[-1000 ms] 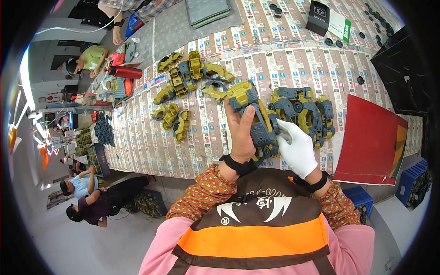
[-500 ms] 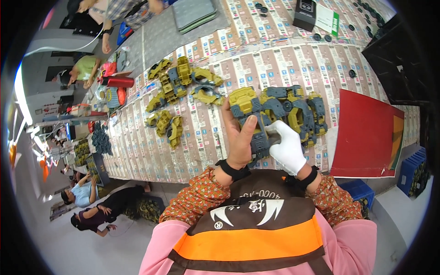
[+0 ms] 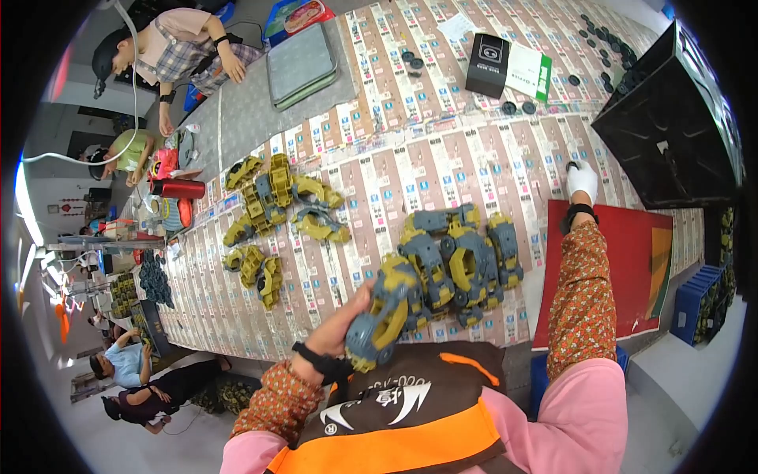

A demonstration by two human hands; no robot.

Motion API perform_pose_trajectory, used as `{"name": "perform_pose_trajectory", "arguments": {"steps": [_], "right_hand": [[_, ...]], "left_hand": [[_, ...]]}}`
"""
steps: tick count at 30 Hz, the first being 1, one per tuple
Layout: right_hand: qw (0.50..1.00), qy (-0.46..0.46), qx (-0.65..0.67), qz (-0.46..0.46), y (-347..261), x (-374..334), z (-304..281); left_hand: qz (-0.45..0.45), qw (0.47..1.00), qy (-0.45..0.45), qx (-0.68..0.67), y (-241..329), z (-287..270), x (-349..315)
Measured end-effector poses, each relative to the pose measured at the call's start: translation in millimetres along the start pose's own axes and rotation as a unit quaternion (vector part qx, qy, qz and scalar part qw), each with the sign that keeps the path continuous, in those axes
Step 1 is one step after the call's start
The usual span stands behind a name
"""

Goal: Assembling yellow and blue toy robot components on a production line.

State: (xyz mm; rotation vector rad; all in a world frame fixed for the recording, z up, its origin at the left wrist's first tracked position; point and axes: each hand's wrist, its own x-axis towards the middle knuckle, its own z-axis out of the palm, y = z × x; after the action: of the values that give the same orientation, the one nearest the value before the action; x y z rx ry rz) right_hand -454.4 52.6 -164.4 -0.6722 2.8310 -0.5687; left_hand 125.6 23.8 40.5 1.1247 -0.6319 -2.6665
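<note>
My left hand (image 3: 341,320) is bare and wraps around a toy car body (image 3: 384,308) in blue-grey and olive, held tilted above the table's near edge. Far to the right, my right hand (image 3: 583,183), in a white glove, reaches past a red board and has its fingers closed on a small black wheel (image 3: 572,166). Several similar toy car bodies (image 3: 462,265) stand side by side just right of the held one. Further left lies a loose group of olive and grey car parts (image 3: 268,197), with a smaller cluster (image 3: 254,270) nearer me.
The red board (image 3: 580,276) covers the right end. A tilted black bin (image 3: 671,134) stands beyond it, near scattered black wheels (image 3: 604,47). At the back are a black box (image 3: 488,67) and a grey case (image 3: 304,67). Another person (image 3: 185,47) works at the far left.
My right hand has left the car body and reached far right to a black wheel. My left hand has drawn the body nearer me and turned it. The view has shifted.
</note>
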Motion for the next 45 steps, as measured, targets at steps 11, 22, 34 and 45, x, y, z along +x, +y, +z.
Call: {"name": "perform_pose_trajectory", "arguments": {"steps": [11, 22, 34, 45], "right_hand": [[0.998, -0.016, -0.062, -0.020, -8.3, -8.8, -0.5], [0.749, -0.477, 0.439, -0.133, -159.8, -325.9, -92.4], [0.852, -0.266, 0.390, -0.228, -170.5, -423.5, -118.3], [0.825, -0.314, 0.461, -0.094, -200.7, -398.0, -99.7]], "left_hand": [[-0.108, 0.975, -0.149, 0.125, 4.2, 11.5, 6.5], [-0.090, 0.984, -0.154, 0.027, 32.6, 30.0, 19.3], [0.179, 0.982, 0.055, 0.002, -7.5, 5.4, -8.2], [0.159, 0.987, 0.010, 0.023, -9.3, 13.5, -18.0]]}}
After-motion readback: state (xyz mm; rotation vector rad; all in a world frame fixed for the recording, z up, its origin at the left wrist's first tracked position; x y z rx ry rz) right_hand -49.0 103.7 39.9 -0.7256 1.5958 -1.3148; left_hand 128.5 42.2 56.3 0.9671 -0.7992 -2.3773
